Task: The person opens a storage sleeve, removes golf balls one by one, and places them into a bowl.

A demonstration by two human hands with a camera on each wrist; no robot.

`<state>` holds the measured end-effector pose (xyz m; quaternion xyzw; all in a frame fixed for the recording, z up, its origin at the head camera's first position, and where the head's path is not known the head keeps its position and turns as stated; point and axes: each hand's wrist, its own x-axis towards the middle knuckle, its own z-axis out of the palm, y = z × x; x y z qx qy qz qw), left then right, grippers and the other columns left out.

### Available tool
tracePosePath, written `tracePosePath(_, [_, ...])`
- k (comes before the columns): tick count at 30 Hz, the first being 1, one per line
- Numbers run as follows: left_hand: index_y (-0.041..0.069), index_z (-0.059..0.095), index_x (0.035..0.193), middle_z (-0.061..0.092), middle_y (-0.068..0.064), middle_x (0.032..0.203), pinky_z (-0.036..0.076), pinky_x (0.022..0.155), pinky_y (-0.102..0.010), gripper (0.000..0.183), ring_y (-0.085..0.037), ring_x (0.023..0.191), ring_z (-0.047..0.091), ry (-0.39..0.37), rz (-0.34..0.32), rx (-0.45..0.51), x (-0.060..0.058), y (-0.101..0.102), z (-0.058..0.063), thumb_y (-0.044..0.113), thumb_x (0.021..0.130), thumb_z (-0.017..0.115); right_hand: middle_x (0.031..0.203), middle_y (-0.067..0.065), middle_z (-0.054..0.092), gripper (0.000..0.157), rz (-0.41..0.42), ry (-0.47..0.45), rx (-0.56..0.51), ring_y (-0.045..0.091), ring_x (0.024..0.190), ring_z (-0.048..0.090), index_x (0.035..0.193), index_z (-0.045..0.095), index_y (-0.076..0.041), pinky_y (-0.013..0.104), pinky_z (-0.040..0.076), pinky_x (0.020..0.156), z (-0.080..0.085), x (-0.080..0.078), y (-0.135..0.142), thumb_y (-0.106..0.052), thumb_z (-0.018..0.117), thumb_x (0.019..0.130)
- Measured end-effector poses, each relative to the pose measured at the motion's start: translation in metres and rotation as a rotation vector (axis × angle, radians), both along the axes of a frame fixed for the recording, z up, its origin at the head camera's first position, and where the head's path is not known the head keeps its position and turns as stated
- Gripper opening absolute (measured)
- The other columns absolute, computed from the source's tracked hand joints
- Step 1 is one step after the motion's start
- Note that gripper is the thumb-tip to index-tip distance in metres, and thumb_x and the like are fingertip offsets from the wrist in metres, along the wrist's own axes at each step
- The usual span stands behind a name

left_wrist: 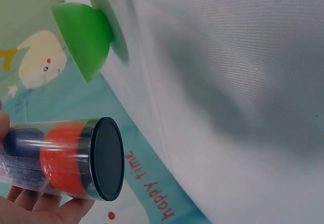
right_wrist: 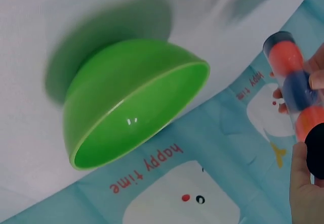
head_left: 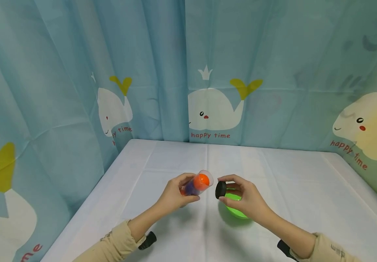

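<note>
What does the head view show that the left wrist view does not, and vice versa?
Only the head view shows beige sleeves, the right hand pinching a black lid, and the open mouth of the clear tube.

Only the left wrist view shows the black cap on the tube's other end.

Both show the left hand holding that tube, the green bowl, white tablecloth and whale-print curtain.

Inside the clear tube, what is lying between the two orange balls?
A dark blue ball lies between them; the right wrist view shows this.

I see soft light, blurry shadows on the white fabric-covered table [head_left: 299, 189], glints inside the round glossy green bowl [right_wrist: 134, 90].
</note>
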<state>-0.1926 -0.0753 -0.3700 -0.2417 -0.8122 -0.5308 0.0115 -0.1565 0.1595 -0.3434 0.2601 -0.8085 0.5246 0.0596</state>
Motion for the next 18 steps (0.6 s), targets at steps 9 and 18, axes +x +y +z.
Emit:
tracePosePath(9, [0.004,0.058,0.121,0.064,-0.015,0.121,0.046,0.098,-0.049,0.054,-0.031,0.112,0.059,-0.016,0.024,0.030,-0.001,-0.002,-0.001,0.005,0.072,0.080,0.106,0.022,0.065,0.041,0.052,-0.001,-0.015,0.006,0.091,0.067,0.110,0.061,0.008,0.022,0.055,0.081,-0.013,0.008,-0.003,-0.003,0.077,0.074])
tracePosePath(18, [0.005,0.057,0.122,0.064,-0.014,0.122,0.044,0.100,-0.049,0.054,-0.032,0.115,0.059,-0.043,0.030,0.042,-0.001,-0.002,0.001,0.005,0.072,0.079,0.113,0.027,0.063,0.047,0.129,-0.162,0.025,0.015,0.096,0.068,0.116,0.059,0.013,0.027,0.054,0.084,-0.021,0.018,-0.003,-0.009,0.075,0.078])
